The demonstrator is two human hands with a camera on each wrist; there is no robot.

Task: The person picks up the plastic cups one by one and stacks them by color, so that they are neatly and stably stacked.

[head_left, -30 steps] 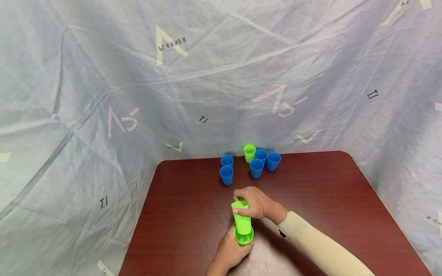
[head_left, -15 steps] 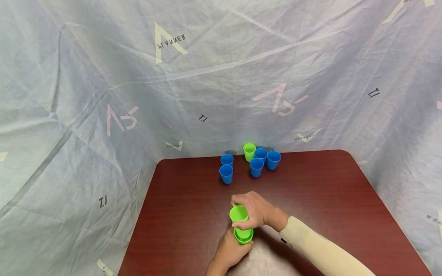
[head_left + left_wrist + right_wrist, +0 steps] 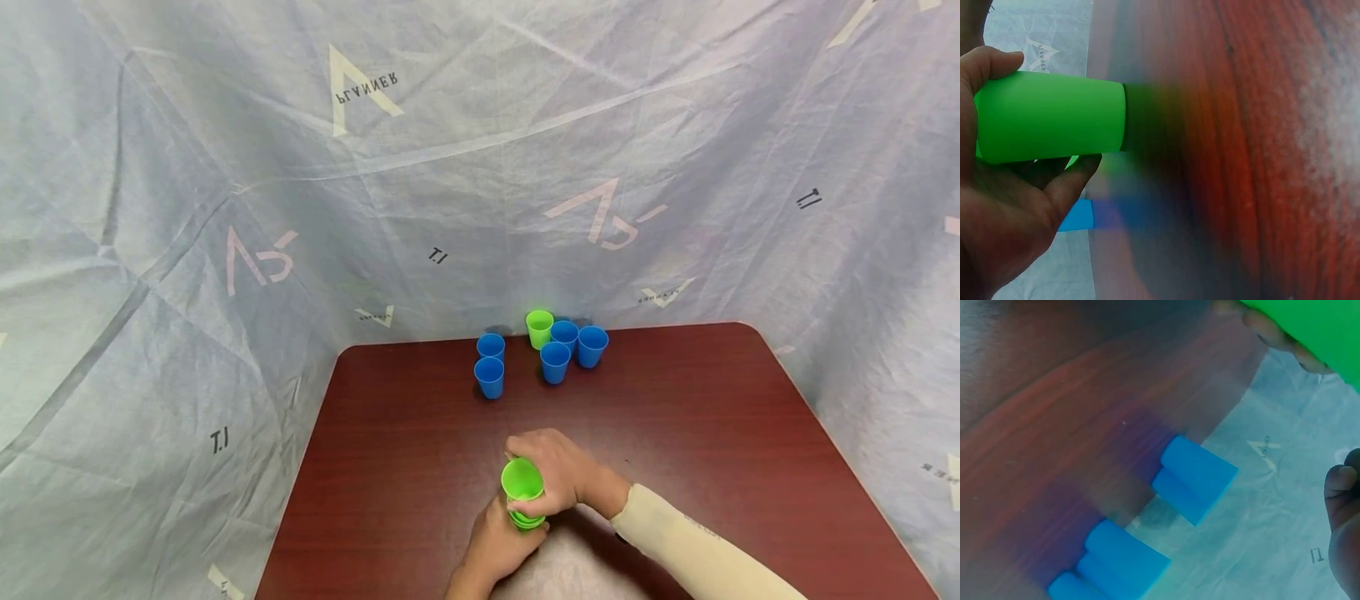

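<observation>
And here at the lower centre of the frame, the left hand [image 3: 498, 540] is curled round a smooth, tapered green plastic cup [image 3: 1050, 119], while the right hand [image 3: 557, 471] grips another green plastic cup [image 3: 522, 484] by its side, just above. Green rims [image 3: 527, 524] show close together underneath; how deep the upper cup sits is hidden by the fingers. The skill now, I'd judge: keep both cups on one axis, hold the lower one steady without squeezing it oval, and guide the upper one straight, since a tilt could wedge the walls. Further up the frame, upright on the dark red wood-grain table [image 3: 690, 433], two blue cups [image 3: 490, 380] stand left of centre; to their right, three more blue cups [image 3: 555, 364] cluster beside a lone green cup [image 3: 540, 331].
</observation>
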